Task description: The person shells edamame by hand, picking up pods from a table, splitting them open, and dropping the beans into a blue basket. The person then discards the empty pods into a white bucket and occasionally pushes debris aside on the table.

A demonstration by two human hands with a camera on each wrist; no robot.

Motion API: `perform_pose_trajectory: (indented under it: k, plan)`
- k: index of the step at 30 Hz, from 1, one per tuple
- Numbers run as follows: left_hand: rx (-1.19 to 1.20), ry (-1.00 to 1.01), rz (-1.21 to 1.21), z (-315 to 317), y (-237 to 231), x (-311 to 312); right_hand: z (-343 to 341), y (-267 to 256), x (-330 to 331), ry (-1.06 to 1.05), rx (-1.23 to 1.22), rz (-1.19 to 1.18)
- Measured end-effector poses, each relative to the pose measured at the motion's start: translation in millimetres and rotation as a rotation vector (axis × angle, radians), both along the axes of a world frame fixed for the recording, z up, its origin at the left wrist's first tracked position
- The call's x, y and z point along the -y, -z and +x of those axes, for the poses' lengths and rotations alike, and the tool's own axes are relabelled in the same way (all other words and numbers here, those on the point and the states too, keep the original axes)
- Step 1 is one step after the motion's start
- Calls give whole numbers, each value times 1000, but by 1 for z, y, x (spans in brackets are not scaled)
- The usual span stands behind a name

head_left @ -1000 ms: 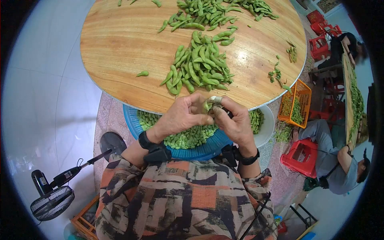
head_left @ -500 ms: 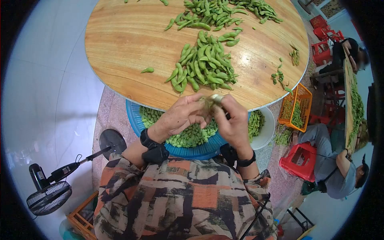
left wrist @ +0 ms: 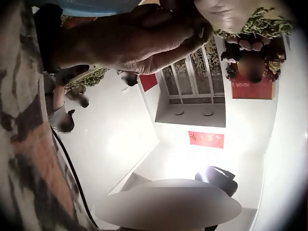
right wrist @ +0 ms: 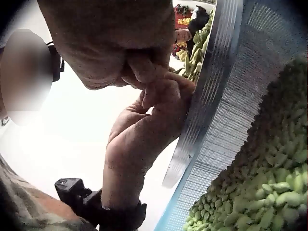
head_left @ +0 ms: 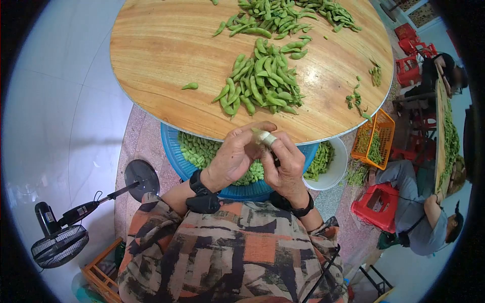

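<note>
In front of my chest, just off the table's near edge, my two hands meet. My left hand (head_left: 230,160) stretches its index finger over the fingertips of my right; in the right wrist view, the left fingers bend in against the right hand. My right hand (head_left: 288,169) is curled around a small dark object (head_left: 276,159), mostly hidden. A white wrap (head_left: 268,138) circles one of its fingers, with a greenish bit at the tip. I cannot tell whether the left fingers pinch a pod. Below lies a blue basin (head_left: 172,146) of shelled green beans (head_left: 194,151).
A pile of green bean pods (head_left: 262,83) lies on the round wooden table (head_left: 161,65), with more behind. At right stand a white bucket (head_left: 339,164) of green pods, an orange crate (head_left: 386,136) and a red stool (head_left: 376,207). A black fan (head_left: 59,247) is at left.
Both hands have drawn slightly lower and turned; the left index finger now reaches further over the right hand. The white-wrapped finger shows more clearly. The view has shifted slightly, moving the table rightward.
</note>
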State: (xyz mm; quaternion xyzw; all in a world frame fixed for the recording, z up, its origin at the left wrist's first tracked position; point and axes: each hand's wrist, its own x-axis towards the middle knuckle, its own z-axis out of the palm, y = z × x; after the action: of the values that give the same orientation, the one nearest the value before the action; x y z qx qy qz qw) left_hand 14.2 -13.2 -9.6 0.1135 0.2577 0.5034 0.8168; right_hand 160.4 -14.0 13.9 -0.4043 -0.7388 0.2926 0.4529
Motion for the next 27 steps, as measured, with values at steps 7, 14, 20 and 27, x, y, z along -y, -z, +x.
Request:
perform_pose_trajectory:
  k: [7,14,20,27]
  plan:
    - [-856,523,544,-31,-7,0,69,-19,5,91,-176,-424]
    - [-1684,57,1297,-55,-35,-44,191,6,20,216,370,-291]
    - [-1989,28,1326,-48,-20,-68,188,8,23,394,619,-432]
    - [-1688,-239,1265,-34,-25,-58,85,-8,-10,186,-75,-456]
